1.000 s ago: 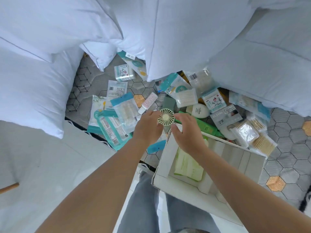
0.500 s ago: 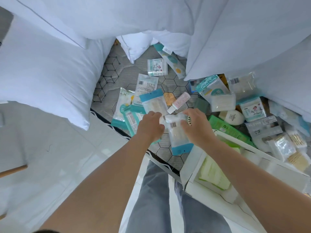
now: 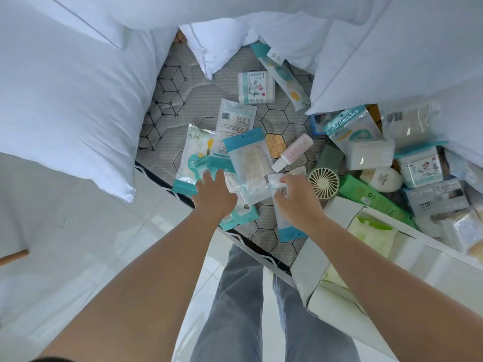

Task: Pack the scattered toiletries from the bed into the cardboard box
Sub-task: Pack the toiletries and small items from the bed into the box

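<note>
Since half a second ago, both hands have shifted toward centre frame, and the small cream fan (image 3: 323, 183), hidden then behind the right hand (image 3: 296, 198), lies uncovered on the bed (image 3: 271, 118) just right of that hand. Right-hand grip: fingers curled closed on the upper end of a clear packet with a teal base (image 3: 283, 220); a barcode label shows beside the fingertips, its digits too small to read. Left hand (image 3: 215, 198): fingers spread flat, grip open, pressing on overlapping teal-edged sachets (image 3: 243, 212) at centre frame; nothing is held.

Toiletries lie scattered across the grey hexagon-quilted bed between white pillows (image 3: 65, 100): a pink-labelled bottle with white cap (image 3: 292, 152) at centre, a cotton-swab pack (image 3: 256, 87) at upper centre, a white egg-shaped bottle (image 3: 384, 179) and a green carton (image 3: 371, 198) bearing a recycling mark at right. Readable writing is scarce; "12 08" appears on a clear pack (image 3: 436, 199) at far right. Other labels are blurred.

At lower right stands the white cardboard box (image 3: 329, 301), open, with a pale green packet (image 3: 371, 232) inside.
</note>
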Demonstrator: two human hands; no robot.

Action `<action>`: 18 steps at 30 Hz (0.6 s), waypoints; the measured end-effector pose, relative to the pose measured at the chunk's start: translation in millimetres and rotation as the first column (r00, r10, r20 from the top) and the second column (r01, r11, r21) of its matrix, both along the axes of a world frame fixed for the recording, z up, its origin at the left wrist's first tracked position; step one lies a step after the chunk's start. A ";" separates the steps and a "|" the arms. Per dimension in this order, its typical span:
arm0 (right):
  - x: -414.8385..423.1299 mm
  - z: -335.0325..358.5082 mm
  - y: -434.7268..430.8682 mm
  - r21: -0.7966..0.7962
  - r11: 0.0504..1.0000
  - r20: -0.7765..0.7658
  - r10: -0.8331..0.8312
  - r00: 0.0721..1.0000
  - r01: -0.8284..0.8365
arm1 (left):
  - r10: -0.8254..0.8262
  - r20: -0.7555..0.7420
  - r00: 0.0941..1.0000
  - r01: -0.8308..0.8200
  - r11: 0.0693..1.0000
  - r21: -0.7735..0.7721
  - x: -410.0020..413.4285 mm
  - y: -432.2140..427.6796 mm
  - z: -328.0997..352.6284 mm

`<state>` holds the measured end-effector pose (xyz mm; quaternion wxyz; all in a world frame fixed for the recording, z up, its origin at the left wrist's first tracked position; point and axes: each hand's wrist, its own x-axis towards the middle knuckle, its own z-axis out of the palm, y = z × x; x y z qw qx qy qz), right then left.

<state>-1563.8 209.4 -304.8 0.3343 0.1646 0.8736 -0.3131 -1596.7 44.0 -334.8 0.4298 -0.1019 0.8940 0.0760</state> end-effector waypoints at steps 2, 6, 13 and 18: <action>-0.3 -6.2 -4.9 0.002 1.000 0.020 0.005 1.000 -0.005 | 0.042 0.015 0.999 -0.042 0.999 0.003 1.6 -2.5 -7.6; -0.4 -15.0 -14.7 0.023 0.999 0.050 0.033 0.998 -0.034 | 0.157 -0.011 0.988 -0.156 0.987 0.043 5.3 -7.1 -16.9; 0.5 -25.5 -28.3 -0.009 0.999 0.100 0.045 0.994 -0.045 | 0.572 -0.135 0.809 -0.528 0.809 0.260 4.9 -8.5 -24.2; 1.1 -31.7 -35.0 -0.021 0.998 0.119 0.060 0.991 -0.058 | 0.805 0.022 0.593 -0.801 0.587 0.115 -1.9 -4.3 -35.0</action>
